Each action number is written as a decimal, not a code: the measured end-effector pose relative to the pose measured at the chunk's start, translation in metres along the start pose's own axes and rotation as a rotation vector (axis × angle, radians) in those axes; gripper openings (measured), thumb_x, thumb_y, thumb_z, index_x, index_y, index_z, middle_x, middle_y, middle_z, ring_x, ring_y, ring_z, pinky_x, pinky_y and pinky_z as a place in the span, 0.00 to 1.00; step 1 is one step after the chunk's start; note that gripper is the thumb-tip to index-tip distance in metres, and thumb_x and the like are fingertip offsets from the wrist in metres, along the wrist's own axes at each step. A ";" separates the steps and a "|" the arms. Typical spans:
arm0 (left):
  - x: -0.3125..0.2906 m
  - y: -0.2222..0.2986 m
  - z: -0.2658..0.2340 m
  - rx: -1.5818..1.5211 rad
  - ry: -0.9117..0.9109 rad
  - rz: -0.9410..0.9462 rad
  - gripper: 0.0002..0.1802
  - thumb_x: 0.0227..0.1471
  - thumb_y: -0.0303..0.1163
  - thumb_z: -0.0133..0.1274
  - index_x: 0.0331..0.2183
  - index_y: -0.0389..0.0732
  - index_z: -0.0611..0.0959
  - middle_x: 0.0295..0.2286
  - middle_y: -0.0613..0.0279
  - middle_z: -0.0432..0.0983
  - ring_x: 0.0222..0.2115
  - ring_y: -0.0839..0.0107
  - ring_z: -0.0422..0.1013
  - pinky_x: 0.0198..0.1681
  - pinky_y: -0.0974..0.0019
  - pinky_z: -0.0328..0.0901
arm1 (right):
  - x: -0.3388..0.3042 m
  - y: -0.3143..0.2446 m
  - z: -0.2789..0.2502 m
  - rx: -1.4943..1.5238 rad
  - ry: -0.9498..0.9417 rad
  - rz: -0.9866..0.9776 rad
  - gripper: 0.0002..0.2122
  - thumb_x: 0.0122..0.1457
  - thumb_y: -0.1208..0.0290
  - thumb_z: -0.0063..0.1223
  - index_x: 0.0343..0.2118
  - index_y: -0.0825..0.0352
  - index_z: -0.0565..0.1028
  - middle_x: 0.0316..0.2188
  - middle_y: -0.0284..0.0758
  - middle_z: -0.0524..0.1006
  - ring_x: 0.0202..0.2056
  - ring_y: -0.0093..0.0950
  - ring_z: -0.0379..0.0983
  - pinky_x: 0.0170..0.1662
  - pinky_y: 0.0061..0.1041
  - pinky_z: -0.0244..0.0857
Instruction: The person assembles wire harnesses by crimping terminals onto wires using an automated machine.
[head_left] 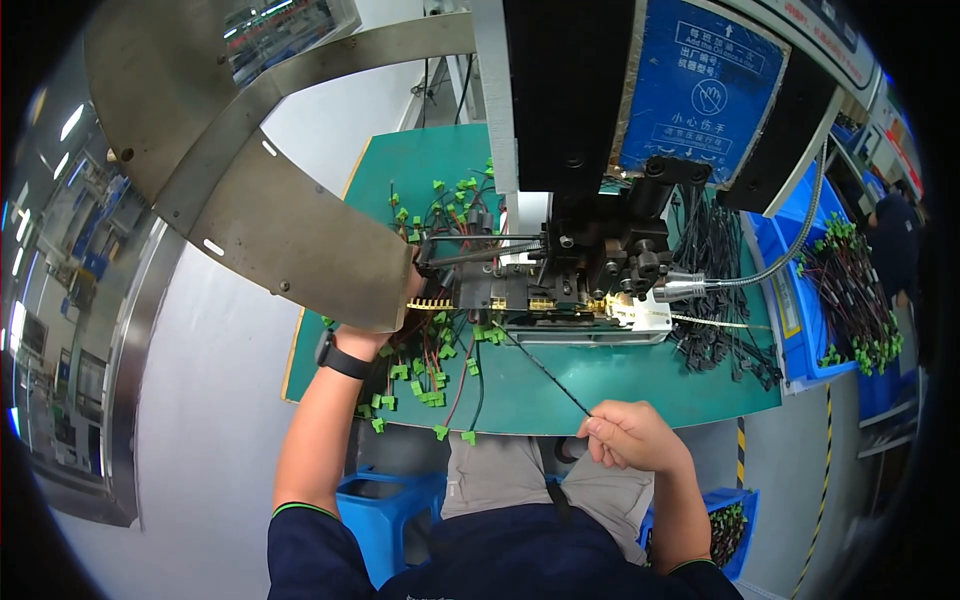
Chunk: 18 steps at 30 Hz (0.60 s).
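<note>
1. Right hand (628, 435): fingers curled closed, thumb and forefinger pinching the near end of a thin black cable (548, 374).
2. Left hand (366, 342): mostly behind the curved metal plate (300, 250); cannot tell how far open or what it has hold of. Dark wristband (343, 356) on that wrist.
3. Black cable: runs taut from the right hand, away and leftward, to the front of the press (612, 250). Far end is among green connectors; unclear if joined to one.
4. Gold terminal strip (432, 304): just right of the left hand, feeding into the press.
5. Green connectors on leads (430, 397): heaped around and nearer than the left hand.
6. Loose black cables (712, 345): beyond the right hand, to its right; blue bin (787, 300) further right.
7. Doing it well, my judgement: hold the cable straight with light tension, no yanking; ease it free of neighbouring leads so nothing snags; left fingers clear of the press's working parts and off the strip; check the far end before letting go.
</note>
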<state>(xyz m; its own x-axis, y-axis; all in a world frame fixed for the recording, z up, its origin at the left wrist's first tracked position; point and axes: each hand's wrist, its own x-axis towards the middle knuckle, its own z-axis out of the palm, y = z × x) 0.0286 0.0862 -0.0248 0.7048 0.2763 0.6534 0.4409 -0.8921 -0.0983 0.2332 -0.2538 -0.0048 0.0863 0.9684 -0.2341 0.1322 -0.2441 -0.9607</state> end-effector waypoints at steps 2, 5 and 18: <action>-0.018 -0.028 0.003 -0.207 0.068 -0.062 0.18 0.56 0.42 0.49 0.43 0.40 0.77 0.37 0.58 0.76 0.38 0.63 0.72 0.39 0.58 0.66 | 0.000 -0.002 -0.001 0.031 -0.023 -0.009 0.10 0.64 0.72 0.42 0.32 0.71 0.75 0.17 0.31 0.75 0.15 0.15 0.68 0.16 0.14 0.60; -0.042 -0.051 -0.008 -1.880 0.124 -0.871 0.23 0.58 0.47 0.44 0.46 0.38 0.75 0.40 0.58 0.75 0.41 0.62 0.71 0.43 0.56 0.66 | 0.001 -0.001 -0.006 0.119 -0.056 0.013 0.09 0.64 0.71 0.42 0.36 0.70 0.74 0.17 0.31 0.74 0.15 0.15 0.67 0.18 0.14 0.60; -0.112 0.023 -0.175 -2.382 0.236 -1.153 0.26 0.62 0.49 0.32 0.38 0.35 0.73 0.14 0.67 0.57 0.07 0.77 0.52 0.10 0.70 0.56 | -0.001 0.023 -0.012 0.447 -0.157 -0.161 0.06 0.63 0.77 0.40 0.42 0.71 0.66 0.22 0.38 0.73 0.19 0.17 0.64 0.19 0.15 0.56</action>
<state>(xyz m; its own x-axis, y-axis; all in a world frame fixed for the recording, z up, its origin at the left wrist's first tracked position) -0.1375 -0.0282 0.0313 0.6732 0.7358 -0.0727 -0.6197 0.6152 0.4873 0.2482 -0.2609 -0.0248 -0.0549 0.9964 -0.0642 -0.3072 -0.0781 -0.9484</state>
